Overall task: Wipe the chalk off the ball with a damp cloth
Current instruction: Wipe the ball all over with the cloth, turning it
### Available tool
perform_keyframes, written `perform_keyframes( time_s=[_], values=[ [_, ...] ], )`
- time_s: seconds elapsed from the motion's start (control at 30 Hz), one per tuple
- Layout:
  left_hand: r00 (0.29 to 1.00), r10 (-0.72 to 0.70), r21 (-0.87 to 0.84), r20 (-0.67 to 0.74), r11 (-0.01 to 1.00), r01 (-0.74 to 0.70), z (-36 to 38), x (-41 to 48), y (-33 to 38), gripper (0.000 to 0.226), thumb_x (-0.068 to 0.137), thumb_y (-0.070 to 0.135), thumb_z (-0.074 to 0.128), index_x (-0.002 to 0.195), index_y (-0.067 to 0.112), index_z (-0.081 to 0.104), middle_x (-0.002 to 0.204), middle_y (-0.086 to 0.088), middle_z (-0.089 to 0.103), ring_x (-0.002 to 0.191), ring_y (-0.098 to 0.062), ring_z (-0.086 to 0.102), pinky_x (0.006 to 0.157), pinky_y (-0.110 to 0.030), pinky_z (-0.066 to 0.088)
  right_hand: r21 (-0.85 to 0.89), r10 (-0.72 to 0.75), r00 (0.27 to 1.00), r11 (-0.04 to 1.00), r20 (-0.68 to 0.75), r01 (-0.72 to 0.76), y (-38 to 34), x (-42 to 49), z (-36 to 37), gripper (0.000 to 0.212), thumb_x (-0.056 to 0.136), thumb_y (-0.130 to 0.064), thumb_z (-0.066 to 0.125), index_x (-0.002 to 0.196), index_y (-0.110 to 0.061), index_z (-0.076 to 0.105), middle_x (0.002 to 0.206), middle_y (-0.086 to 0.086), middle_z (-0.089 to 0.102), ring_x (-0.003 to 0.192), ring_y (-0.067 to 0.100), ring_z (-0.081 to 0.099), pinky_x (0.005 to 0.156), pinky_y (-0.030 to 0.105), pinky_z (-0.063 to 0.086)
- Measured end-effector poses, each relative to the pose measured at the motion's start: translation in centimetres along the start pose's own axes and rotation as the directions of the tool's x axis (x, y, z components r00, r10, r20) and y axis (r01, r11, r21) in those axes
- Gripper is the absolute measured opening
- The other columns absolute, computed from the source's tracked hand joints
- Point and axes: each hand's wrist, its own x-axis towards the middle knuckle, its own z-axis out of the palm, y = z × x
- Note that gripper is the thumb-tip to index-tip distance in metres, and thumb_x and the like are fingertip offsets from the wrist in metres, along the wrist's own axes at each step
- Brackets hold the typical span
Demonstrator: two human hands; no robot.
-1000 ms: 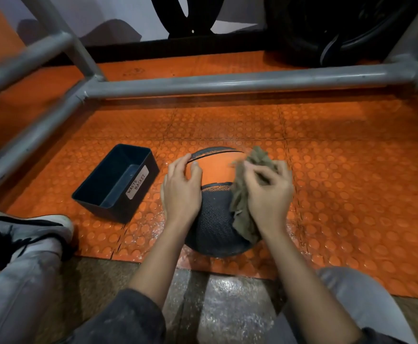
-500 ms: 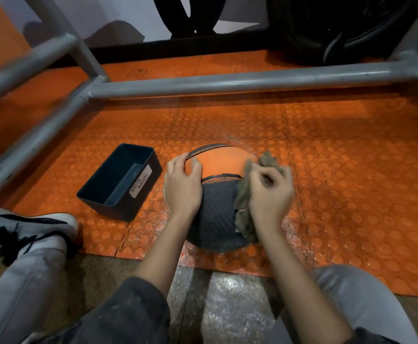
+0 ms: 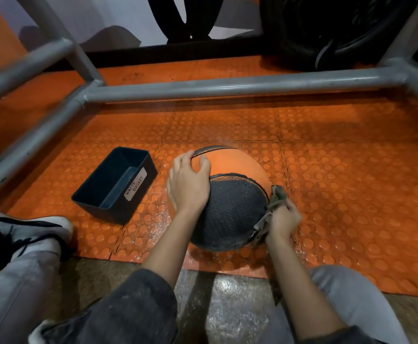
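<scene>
The ball (image 3: 230, 207), orange and black, rests on the studded orange mat (image 3: 352, 182) close to its near edge, where the mat meets bare concrete. The left hand (image 3: 189, 184) lies flat over the ball's upper left side, fingers spread and pressing, evidently to stop it rolling under the wiping pressure. The right hand (image 3: 283, 218) is closed around a bunched olive cloth (image 3: 268, 212), holding it against the ball's lower right flank, so that side appears to be the area under treatment. No chalk can be made out on the visible black panel. A dark bin (image 3: 115, 186) labelled "waste basket" stands just left of the ball, not touching it.
</scene>
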Motion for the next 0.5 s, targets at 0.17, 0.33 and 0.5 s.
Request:
perform_keyframes(
  time_s=[0.17, 0.33, 0.5],
  values=[
    [1.000, -0.015, 0.042, -0.020, 0.999, 0.016, 0.2, 0.3, 0.2, 0.045, 0.097, 0.038, 0.038, 0.138, 0.022, 0.045, 0.145, 0.006, 0.039, 0.132, -0.018, 0.035, 0.110, -0.037, 0.025, -0.280, -0.711, 0.675, 0.619, 0.197, 0.734, -2.2, -4.7, 2.6, 0.017, 0.084, -0.022, 0.064, 0.072, -0.010, 0.067, 0.084, 0.008, 0.056, 0.076, 0.021, 0.052, 0.064, 0.021, 0.034],
    [1.000, 0.010, 0.005, -0.006, 1.000, -0.010, 0.1, 0.4, -0.3, 0.045, 0.096, 0.039, 0.040, 0.137, 0.020, 0.047, 0.144, 0.004, 0.041, 0.130, -0.018, 0.037, 0.110, -0.037, 0.026, -0.191, -0.733, 0.615, 0.585, 0.292, 0.788, -2.2, -4.1, 2.4, 0.024, 0.086, -0.027, 0.061, 0.074, -0.008, 0.069, 0.083, 0.006, 0.052, 0.079, 0.022, 0.052, 0.075, 0.022, 0.041],
    [1.000, 0.024, 0.022, -0.005, 0.999, -0.024, 0.7, 0.3, 0.1, 0.045, 0.096, 0.041, 0.041, 0.137, 0.022, 0.045, 0.144, 0.005, 0.040, 0.131, -0.018, 0.036, 0.110, -0.037, 0.025, -0.142, -0.296, 0.950, 0.941, 0.098, 0.308, -0.5, -0.1, -0.4, 0.019, 0.087, 0.009, 0.053, 0.090, -0.004, 0.066, 0.088, 0.009, 0.056, 0.074, 0.013, 0.049, 0.060, 0.008, 0.035]
  ],
)
